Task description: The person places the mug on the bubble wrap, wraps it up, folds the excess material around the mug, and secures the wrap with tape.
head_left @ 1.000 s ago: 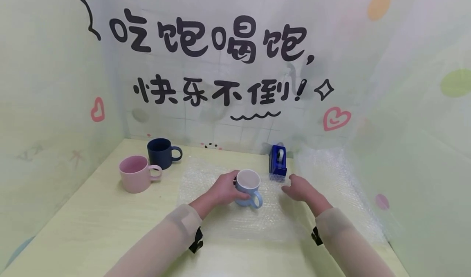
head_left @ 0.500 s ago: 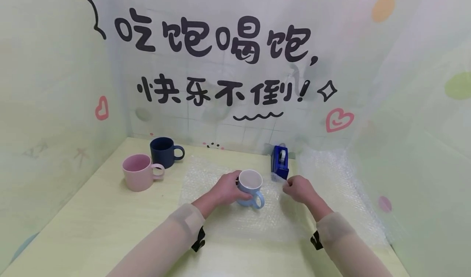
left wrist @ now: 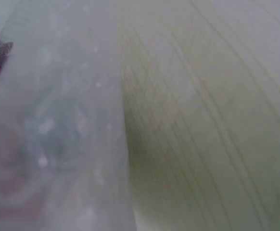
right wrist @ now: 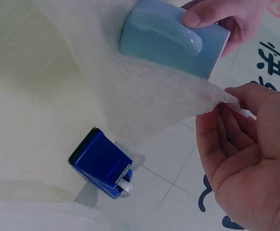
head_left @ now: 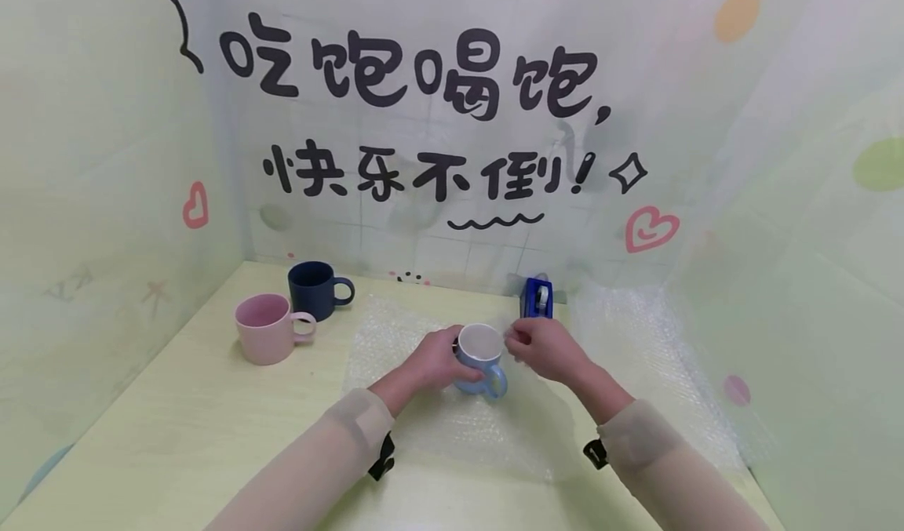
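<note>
Pink mug sits well L of both hands, handle pointing twd L hand. Navy mug just behind it, lower edge partly covered by the pink one's handle. Next, L hand: wraps round lt-blue mug, thumb on the wall near the handle; fingertips hidden behind it. That mug's base is hard to make out. Bubble wrap spreads under & around L hand, one corner raised btwn the hands. R hand pinches that corner w/ thumb & index, just R of the lt-blue mug. Tape dispenser is just beyond R hand, bottom blocked by it in head view. 2nd bubble-wrap sheet lies R of R hand, edges faint.

L wrist view: mostly blurred wrap; fingers cut off at L edge, can't tell whose.

Pose: both forearms angle inward, sleeves cut off at bottom.
</note>
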Available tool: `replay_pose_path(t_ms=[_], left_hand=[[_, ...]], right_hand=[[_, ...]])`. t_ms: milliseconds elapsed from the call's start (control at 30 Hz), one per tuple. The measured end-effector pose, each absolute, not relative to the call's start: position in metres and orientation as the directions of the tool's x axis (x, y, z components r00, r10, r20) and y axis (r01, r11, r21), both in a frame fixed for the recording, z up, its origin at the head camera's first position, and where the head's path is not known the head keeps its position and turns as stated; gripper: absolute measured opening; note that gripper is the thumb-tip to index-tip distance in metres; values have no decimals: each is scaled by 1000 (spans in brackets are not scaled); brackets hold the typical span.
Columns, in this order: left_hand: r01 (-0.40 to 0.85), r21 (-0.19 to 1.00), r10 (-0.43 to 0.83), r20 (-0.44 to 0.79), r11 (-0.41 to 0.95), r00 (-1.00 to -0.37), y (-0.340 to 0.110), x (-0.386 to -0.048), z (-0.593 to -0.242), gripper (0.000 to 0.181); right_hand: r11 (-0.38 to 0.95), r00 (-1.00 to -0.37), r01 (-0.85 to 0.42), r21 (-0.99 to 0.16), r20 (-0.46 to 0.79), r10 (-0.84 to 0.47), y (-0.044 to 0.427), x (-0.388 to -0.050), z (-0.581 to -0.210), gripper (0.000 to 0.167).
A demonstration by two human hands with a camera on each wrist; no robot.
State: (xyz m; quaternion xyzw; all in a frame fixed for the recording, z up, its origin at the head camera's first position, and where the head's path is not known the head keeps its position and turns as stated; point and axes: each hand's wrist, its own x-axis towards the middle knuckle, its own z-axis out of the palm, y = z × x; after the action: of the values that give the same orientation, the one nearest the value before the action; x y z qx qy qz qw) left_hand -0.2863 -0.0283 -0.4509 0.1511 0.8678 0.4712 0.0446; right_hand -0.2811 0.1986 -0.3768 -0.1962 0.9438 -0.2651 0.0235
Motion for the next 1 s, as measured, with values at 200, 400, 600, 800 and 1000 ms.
replay_pose_path(t_ms=[200, 400, 600, 800, 1000], left_hand=[[209, 828, 310, 44, 520, -950, -27, -288, -450, 73], [206, 826, 315, 37, 524, -949, -28, -287, -449, 74], [209, 818, 311, 40, 535, -950, -28, -286, -449, 75], [218, 812, 304, 52, 541, -951, -27, -284, -448, 75], [226, 799, 361, 12, 558, -933, -33, -283, -443, 80]], right_hand=[[763, -865, -419, -493, -41, -501, 202, -281, -380, 41], [737, -827, -385, -555, -146, -542, 206, -289, -390, 38], [723, -857, -403, -562, -46, -513, 199, -302, -402, 25], [747, -946, -180, -640, -96, -310, 196, -306, -410, 31], [721, -936, -21, -693, -241, -258, 189, -308, -416, 34]])
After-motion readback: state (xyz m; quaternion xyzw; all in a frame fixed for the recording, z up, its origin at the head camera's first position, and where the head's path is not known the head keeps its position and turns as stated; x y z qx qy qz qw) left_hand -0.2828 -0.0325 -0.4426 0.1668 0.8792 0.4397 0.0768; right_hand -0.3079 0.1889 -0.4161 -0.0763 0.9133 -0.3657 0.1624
